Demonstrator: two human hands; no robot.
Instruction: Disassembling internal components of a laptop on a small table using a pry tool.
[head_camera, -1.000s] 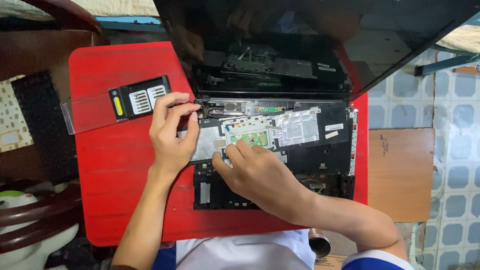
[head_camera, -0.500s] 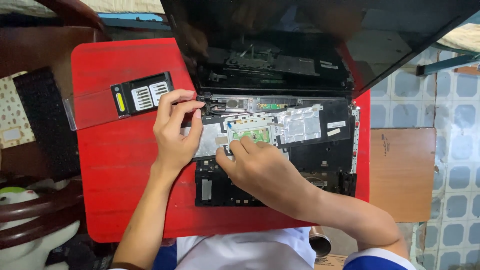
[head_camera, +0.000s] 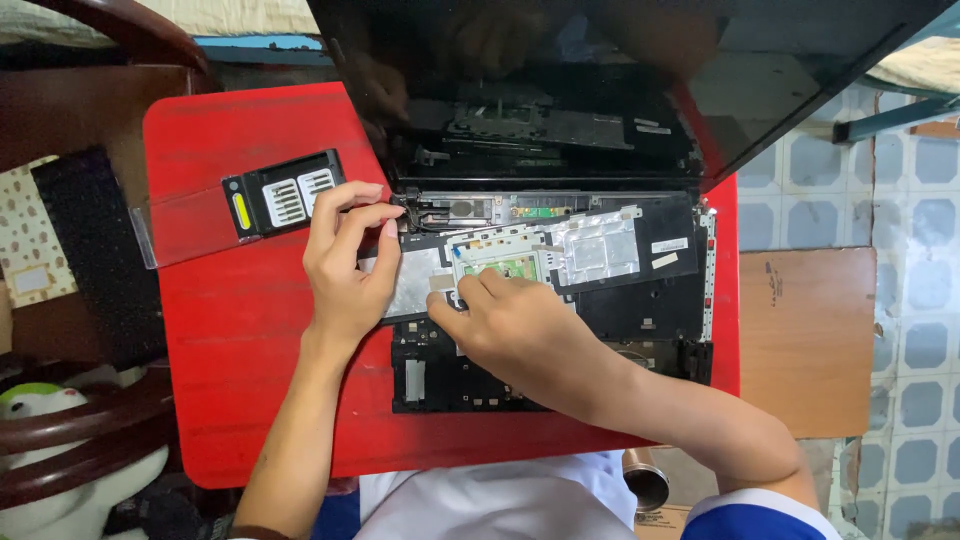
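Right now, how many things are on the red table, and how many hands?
Opened laptop: 1
Black case with screwdriver bits: 1
Hands: 2, the left hand at the laptop's top left corner, the right hand on the silver shielding
Total: 4

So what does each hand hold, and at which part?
Nothing is lifted. Left hand pinches the opened laptop at its left hinge corner; right hand presses its inner board.

Dark glossy laptop screen (head_camera: 600, 60) tilted up behind opened black laptop base (head_camera: 650, 310); two small white rectangular labels (head_camera: 665, 252) on base's right part.
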